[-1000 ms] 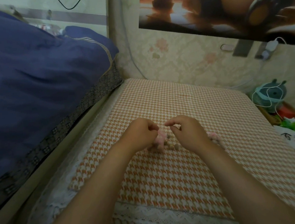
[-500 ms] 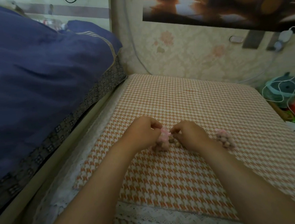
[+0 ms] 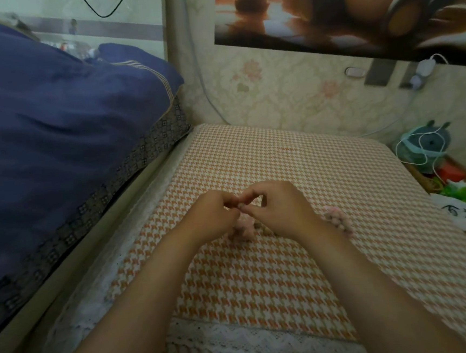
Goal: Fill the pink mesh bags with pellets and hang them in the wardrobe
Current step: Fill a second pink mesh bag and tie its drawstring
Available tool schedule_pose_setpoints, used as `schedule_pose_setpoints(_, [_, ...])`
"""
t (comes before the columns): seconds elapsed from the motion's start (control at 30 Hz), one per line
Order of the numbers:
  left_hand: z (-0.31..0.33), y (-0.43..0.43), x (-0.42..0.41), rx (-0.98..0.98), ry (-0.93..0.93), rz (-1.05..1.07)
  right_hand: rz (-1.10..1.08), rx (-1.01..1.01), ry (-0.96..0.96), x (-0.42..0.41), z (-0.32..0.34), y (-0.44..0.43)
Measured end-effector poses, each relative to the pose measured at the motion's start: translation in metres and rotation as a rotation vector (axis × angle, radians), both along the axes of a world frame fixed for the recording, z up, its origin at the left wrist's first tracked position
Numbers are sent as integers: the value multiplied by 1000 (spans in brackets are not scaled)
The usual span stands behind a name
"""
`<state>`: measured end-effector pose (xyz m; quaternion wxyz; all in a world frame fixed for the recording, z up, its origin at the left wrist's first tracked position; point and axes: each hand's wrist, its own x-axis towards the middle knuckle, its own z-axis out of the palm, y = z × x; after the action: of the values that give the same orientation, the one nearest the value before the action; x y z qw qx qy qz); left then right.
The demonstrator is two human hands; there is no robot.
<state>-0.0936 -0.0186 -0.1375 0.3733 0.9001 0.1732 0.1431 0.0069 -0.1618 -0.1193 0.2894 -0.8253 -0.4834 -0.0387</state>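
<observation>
Hands, left [image 3: 211,216] and right [image 3: 284,208], pinch the top of a lumpy (pellet-filled) pink mesh bag [image 3: 244,227].

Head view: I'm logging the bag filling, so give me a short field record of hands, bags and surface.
left hand: fingers curled, pinching at the top of the pink mesh bag
right hand: thumb and forefinger pinch at the same spot; what they hold is too small to tell
second bag: lies on the cloth beside the right wrist, looks lumpy and filled
surface: orange houndstooth cloth
beside it, left: blue duvet
</observation>
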Motion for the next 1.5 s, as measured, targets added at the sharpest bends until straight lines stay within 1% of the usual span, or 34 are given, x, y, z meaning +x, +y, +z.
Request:
schedule_pose_setpoints(0.1, [-1, -3, 1, -30, -18, -19, -1, -50, -68, 0, -7, -2])
schedule_pose_setpoints(0.27, [4, -9, 3, -75, -22, -27, -35, -101, -18, -2, 1, -10])
schedule_pose_setpoints(0.5, [9, -31, 12, -105, -43, -70, -93, -207, 98, 0, 15, -45])
schedule_pose_setpoints(0.67, [15, -53, 21, -135, -92, -153, -161, -148, 177, 8, 25, -77])
schedule_pose_setpoints(0.77, [13, -62, 30, -244, -154, -117, -213, -157, 200, 14, 22, -94])
schedule_pose_setpoints(0.8, [10, -64, 33, -239, -161, -86, -230, -163, 208, 15, 21, -98])
schedule_pose_setpoints(0.87, [2, -64, 41, -139, -138, -27, -262, -169, 219, 16, 18, -103])
schedule_pose_setpoints(0.9, [-3, -63, 44, -79, -98, -15, -278, -170, 219, 17, 17, -104])
schedule_pose_setpoints(1.0, [-19, -64, 51, 91, 76, -43, -306, -171, 224, 19, 12, -105])
schedule_pose_setpoints(1.07, [-26, -66, 56, 206, 140, -74, -303, -172, 220, 20, 11, -105])
schedule_pose_setpoints(1.17, [-28, -71, 61, 434, 181, -114, -287, -172, 228, 23, 10, -104])
schedule_pose_setpoints(1.2, [-29, -72, 62, 482, 181, -123, -284, -177, 227, 24, 10, -104])
schedule_pose_setpoints(1.27, [-31, -73, 65, 514, 165, -121, -278, -188, 227, 28, 9, -105])
schedule_pose_setpoints(1.33, [-33, -73, 67, 470, 127, -87, -270, -191, 234, 30, 8, -107])
schedule_pose_setpoints(1.4, [-32, -75, 71, 295, 57, -32, -257, -194, 241, 32, 8, -108])
schedule_pose_setpoints(1.5, [-20, -83, 75, 15, -146, 22, -248, -206, 241, 34, 8, -109])
